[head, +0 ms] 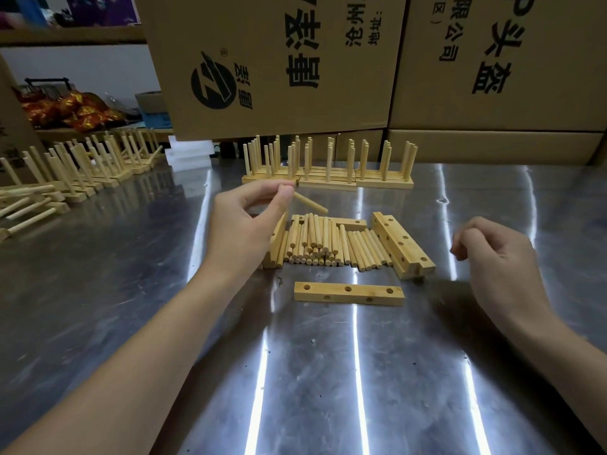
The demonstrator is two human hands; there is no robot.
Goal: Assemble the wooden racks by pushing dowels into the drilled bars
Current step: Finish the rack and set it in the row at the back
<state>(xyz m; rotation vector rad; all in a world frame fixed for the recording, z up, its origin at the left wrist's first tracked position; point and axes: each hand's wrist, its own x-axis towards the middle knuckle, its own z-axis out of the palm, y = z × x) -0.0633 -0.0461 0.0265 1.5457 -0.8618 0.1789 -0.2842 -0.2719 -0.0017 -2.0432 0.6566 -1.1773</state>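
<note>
At frame centre, the left hand [249,218] pinches 1 dowel [311,204] above the dowel pile [328,244], likely bound for the drilled bar [348,293] lying holes-up just below; the right hand [492,257], loosely curled, holds nothing.

Print all over the left cardboard box [269,103], every bit of it turned sideways: a round black logo [213,85] with a small ® at its rim. Beside that come big bold Chinese characters I can't read for sure, then smaller lines, 沧州 and 地址:. Just right of that box, the right cardboard box [532,106] shows 限公司 and large 头盔.
</note>
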